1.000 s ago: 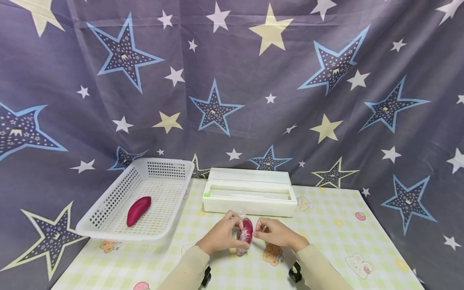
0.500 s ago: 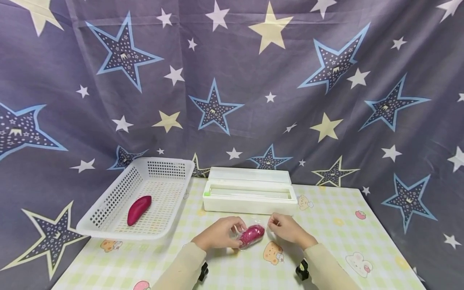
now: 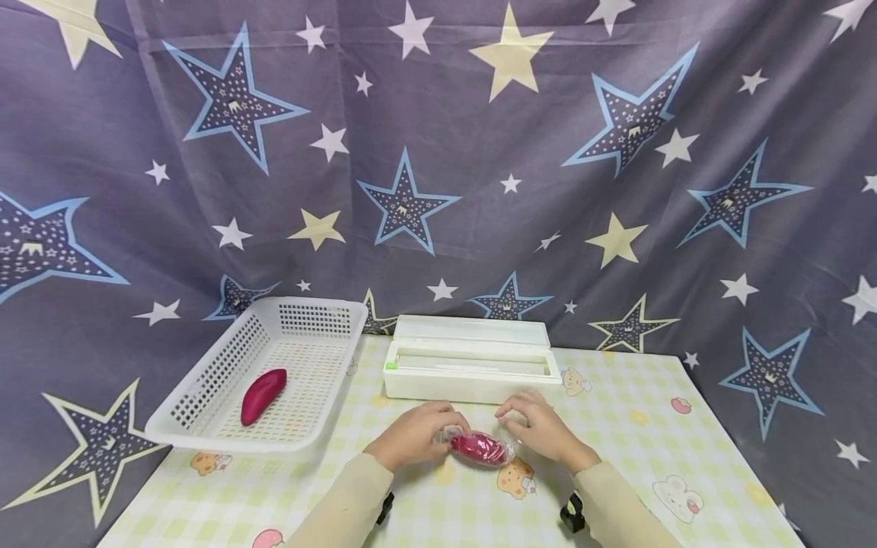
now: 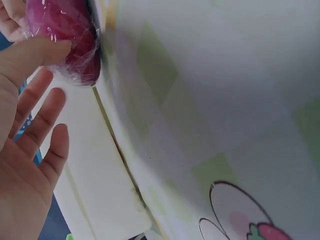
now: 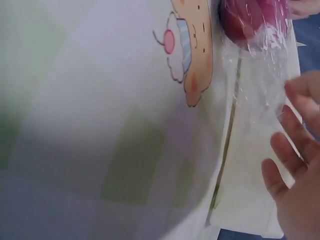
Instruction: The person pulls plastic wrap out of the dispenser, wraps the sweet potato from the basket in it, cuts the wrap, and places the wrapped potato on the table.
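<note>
Curving inward, left hand (image 3: 416, 434) holding wrapped vegetable (image 3: 483, 449)

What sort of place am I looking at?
Probably a staged indoor work corner: a star-patterned cloth hangs right behind a checked table, which bears a white basket.

My head view looks forward and down from the near side, set back enough to take in the table (image 3: 617, 487) and the starry curtain (image 3: 452, 122) beyond. My two wrist views look from low and close, rolled sideways, toward the far white box (image 3: 473, 388). They share that box and the wrapped red item (image 3: 478, 447), seen from its left and right.
</note>
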A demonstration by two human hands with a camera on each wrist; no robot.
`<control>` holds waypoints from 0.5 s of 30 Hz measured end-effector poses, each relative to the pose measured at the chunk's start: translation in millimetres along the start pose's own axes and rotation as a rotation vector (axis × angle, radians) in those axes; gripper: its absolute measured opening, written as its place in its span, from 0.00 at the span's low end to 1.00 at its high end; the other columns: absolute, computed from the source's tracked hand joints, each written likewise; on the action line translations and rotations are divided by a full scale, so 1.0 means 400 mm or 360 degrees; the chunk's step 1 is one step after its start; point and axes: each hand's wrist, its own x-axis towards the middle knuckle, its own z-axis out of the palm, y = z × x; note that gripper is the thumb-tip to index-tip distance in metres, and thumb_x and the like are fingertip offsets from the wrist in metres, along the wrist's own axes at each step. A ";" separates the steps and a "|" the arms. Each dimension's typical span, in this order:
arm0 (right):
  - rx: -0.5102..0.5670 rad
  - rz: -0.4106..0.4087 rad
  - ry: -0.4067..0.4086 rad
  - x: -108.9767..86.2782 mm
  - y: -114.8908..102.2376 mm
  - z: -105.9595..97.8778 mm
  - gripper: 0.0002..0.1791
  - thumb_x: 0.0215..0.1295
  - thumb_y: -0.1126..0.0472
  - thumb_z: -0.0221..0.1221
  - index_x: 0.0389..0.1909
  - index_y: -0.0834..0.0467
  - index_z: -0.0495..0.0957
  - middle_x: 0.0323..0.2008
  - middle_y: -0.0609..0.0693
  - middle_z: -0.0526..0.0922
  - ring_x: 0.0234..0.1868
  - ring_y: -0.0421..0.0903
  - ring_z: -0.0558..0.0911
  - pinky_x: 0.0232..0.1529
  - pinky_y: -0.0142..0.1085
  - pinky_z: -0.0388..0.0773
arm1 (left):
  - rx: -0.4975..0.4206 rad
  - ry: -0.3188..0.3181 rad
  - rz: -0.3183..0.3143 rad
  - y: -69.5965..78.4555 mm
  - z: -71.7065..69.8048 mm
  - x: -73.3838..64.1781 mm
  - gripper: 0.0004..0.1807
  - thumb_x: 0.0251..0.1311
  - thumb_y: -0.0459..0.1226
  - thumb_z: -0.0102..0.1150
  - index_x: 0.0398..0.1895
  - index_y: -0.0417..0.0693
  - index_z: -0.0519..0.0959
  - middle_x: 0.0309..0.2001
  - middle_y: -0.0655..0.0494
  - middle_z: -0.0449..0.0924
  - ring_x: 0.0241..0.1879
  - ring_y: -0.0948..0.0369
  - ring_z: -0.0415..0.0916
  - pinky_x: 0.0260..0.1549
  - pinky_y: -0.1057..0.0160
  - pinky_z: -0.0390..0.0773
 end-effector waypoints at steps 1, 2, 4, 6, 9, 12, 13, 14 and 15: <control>0.0031 -0.0015 -0.0054 0.000 -0.002 -0.001 0.05 0.69 0.58 0.62 0.41 0.53 0.83 0.45 0.43 0.81 0.52 0.48 0.75 0.55 0.52 0.74 | 0.0013 0.0004 0.0000 -0.001 0.002 0.001 0.23 0.52 0.31 0.72 0.49 0.65 0.83 0.46 0.68 0.78 0.48 0.66 0.76 0.54 0.62 0.76; 0.0069 -0.0020 -0.0120 0.000 -0.002 0.000 0.06 0.69 0.56 0.63 0.42 0.52 0.84 0.45 0.42 0.83 0.53 0.48 0.76 0.56 0.54 0.73 | 0.0022 0.0011 0.0003 -0.002 0.004 0.002 0.22 0.53 0.31 0.72 0.49 0.65 0.83 0.46 0.68 0.78 0.47 0.65 0.76 0.53 0.62 0.77; 0.0149 -0.0016 -0.0256 0.000 -0.005 0.000 0.09 0.69 0.52 0.63 0.43 0.52 0.84 0.44 0.42 0.85 0.50 0.48 0.80 0.56 0.55 0.74 | 0.0024 0.0012 -0.0002 -0.005 0.010 0.004 0.22 0.54 0.31 0.71 0.49 0.66 0.83 0.44 0.67 0.78 0.44 0.65 0.76 0.48 0.65 0.78; 0.0191 0.0010 -0.0368 0.000 -0.008 0.003 0.10 0.69 0.50 0.63 0.44 0.51 0.83 0.41 0.42 0.86 0.46 0.45 0.82 0.53 0.50 0.78 | 0.0010 0.0014 -0.0009 -0.008 0.017 0.007 0.22 0.56 0.30 0.70 0.50 0.65 0.83 0.43 0.66 0.77 0.41 0.65 0.76 0.45 0.67 0.77; 0.0221 0.0062 -0.0434 -0.001 -0.014 0.005 0.11 0.70 0.49 0.62 0.45 0.51 0.82 0.37 0.42 0.86 0.41 0.41 0.84 0.46 0.41 0.81 | -0.0047 0.0044 -0.0014 -0.010 0.028 0.008 0.22 0.57 0.29 0.67 0.50 0.63 0.82 0.42 0.64 0.77 0.39 0.66 0.76 0.42 0.69 0.78; 0.0247 0.0083 -0.0451 -0.001 -0.018 0.006 0.11 0.71 0.50 0.61 0.46 0.52 0.81 0.36 0.43 0.87 0.38 0.40 0.84 0.42 0.36 0.80 | -0.0151 0.0074 -0.0034 -0.003 0.038 0.007 0.18 0.58 0.33 0.66 0.51 0.59 0.81 0.44 0.62 0.76 0.41 0.64 0.77 0.46 0.66 0.79; 0.0249 0.0086 -0.0450 -0.001 -0.018 0.006 0.11 0.72 0.50 0.60 0.46 0.53 0.81 0.36 0.44 0.87 0.38 0.40 0.84 0.42 0.35 0.80 | -0.0190 0.0078 -0.0054 0.001 0.041 0.007 0.17 0.59 0.36 0.66 0.51 0.59 0.81 0.45 0.62 0.76 0.43 0.63 0.77 0.47 0.64 0.79; 0.0248 0.0092 -0.0450 -0.001 -0.018 0.007 0.12 0.72 0.50 0.60 0.46 0.53 0.81 0.36 0.44 0.87 0.37 0.40 0.84 0.41 0.35 0.80 | -0.0228 0.0080 -0.0080 0.007 0.043 0.007 0.16 0.60 0.40 0.67 0.52 0.58 0.80 0.47 0.62 0.75 0.45 0.62 0.77 0.49 0.62 0.78; 0.0250 0.0098 -0.0448 0.000 -0.017 0.008 0.12 0.72 0.50 0.60 0.46 0.54 0.81 0.35 0.44 0.87 0.37 0.40 0.84 0.40 0.34 0.81 | -0.0263 0.0080 -0.0106 0.012 0.044 0.008 0.16 0.61 0.44 0.67 0.52 0.57 0.80 0.48 0.61 0.74 0.46 0.60 0.76 0.50 0.60 0.78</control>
